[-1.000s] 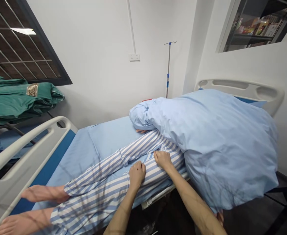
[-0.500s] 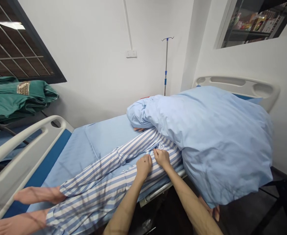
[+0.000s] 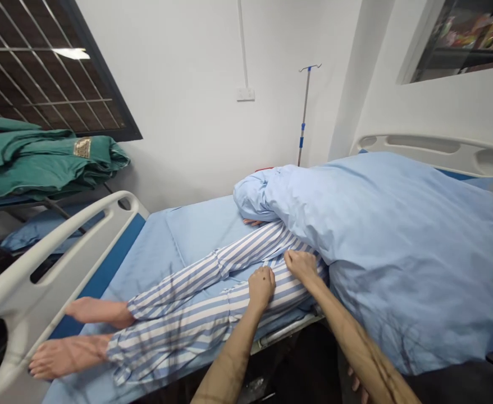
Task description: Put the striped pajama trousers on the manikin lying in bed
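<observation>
A figure in blue-and-white striped trousers [image 3: 196,303] lies on a hospital bed, bare feet [image 3: 78,311] toward the footboard [image 3: 40,264]. A light blue duvet [image 3: 398,241] is bunched over the upper body. My left hand [image 3: 261,286] rests on the near thigh with its fingers curled into the striped cloth. My right hand [image 3: 301,264] sits just beyond it at the top of the trousers, at the duvet's edge, fingers bent onto the fabric. The two hands almost touch. The figure's hand [image 3: 252,223] peeks out under the duvet's far edge.
The white headboard [image 3: 432,148] stands at the right by the wall. An IV pole [image 3: 304,112] rises behind the bed below a wall socket [image 3: 245,93]. Folded green cloth [image 3: 40,163] lies on a rack at the left, under a barred window [image 3: 40,67].
My left hand has slid up the thigh, closing in on my right hand. The right hand has stayed at the trouser top. My view has shifted slightly.
</observation>
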Motion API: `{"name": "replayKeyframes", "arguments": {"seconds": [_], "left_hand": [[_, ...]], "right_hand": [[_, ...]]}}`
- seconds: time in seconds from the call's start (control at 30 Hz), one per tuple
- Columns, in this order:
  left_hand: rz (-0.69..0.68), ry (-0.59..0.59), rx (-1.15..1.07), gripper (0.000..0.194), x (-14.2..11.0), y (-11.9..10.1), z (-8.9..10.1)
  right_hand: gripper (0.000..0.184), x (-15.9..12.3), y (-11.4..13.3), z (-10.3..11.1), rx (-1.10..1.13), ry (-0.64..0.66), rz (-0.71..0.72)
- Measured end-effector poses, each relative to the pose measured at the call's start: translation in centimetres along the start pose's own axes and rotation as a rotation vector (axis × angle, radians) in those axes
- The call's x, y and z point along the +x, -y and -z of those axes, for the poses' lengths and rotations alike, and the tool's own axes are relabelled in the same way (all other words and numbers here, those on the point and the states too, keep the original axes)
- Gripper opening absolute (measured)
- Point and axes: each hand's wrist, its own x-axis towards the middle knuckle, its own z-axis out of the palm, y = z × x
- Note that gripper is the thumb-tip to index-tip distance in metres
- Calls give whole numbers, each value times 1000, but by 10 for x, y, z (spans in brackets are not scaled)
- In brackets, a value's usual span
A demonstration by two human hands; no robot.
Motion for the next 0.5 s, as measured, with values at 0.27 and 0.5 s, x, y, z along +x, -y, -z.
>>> {"name": "replayKeyframes", "arguments": {"seconds": [0.27,0.5], "left_hand": [[34,49,-8,34,-2,-2,3],[39,43,-62,35,-2,-5,3]], "right_hand": [[44,3,-18,-7,-29,-124,-30],[39,-15,-23,-45,-66,-38,-90]]}}
